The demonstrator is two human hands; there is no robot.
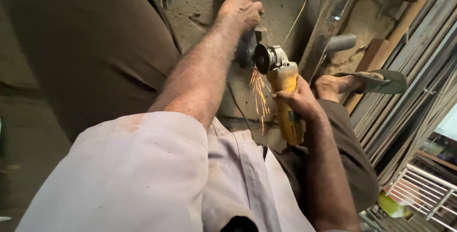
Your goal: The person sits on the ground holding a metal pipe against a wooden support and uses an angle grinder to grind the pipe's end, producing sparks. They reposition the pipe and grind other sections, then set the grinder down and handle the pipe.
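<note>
Head view: left hand (240, 8) at 12 o'clock, fingers spread flat, pressing grey pipe (246, 46) against concrete floor (200, 8). Right hand (299, 101) at centre, fingers wrapped round yellow angle grinder (285, 94). Disc (261, 58) biting pipe just below left hand; sparks (259, 94) falling toward 6 o'clock. Cut under way, pipe not yet parted as far as visible. Sandalled foot (354, 82) at 3 o'clock beside steel bars (409, 84).
</note>
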